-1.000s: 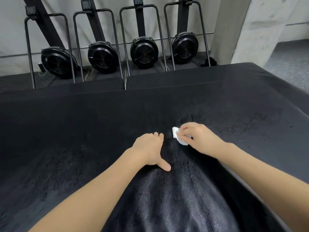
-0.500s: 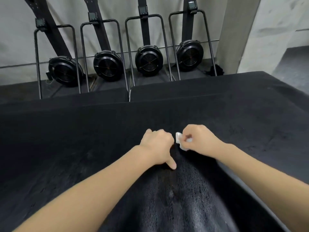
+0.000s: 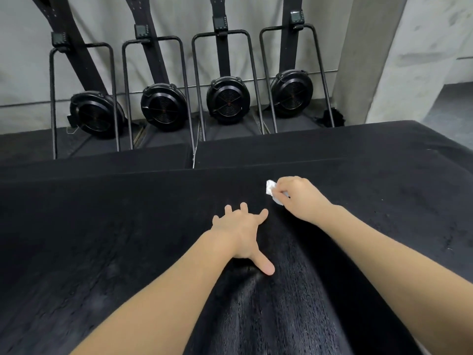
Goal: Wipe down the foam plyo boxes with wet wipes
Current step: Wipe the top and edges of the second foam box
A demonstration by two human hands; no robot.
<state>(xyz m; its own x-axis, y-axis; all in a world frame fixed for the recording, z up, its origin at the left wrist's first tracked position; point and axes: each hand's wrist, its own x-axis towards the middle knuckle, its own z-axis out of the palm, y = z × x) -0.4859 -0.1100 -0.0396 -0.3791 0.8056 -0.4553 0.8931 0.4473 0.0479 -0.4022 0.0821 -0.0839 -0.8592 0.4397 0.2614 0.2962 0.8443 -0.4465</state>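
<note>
Since the earlier frame the right hand (image 3: 302,198) has carried the wet wipe (image 3: 271,192) up and away to the right, toward the far edge, while the left hand (image 3: 239,230) has gone from loosely bunched to fingers spread and thumb stretched back.

Largest first: the foam plyo box (image 3: 115,239) fills the whole lower view, its black textured top showing a glossier streaked band running down the middle between the forearms, which looks like the dampened stretch. Two more dark boxes (image 3: 294,147) sit just beyond its far edge, and past them four upright rowing machines (image 3: 227,98) lean against the wall.

That left hand lies flat and open on the box top, gripping nothing and serving as a brace. Fingers of the right hand are curled round the small crumpled white wipe, pressing it onto the box near the far edge.

To do this step well, I judge the strokes should run long and overlapping from that far edge back toward the body, working outward from the glossy band into the duller areas on either side. Opening the wad flatter would cover more per pass. Firm, even pressure matters on this rough skin, and the bracing palm should shift off any patch about to be wiped.
</note>
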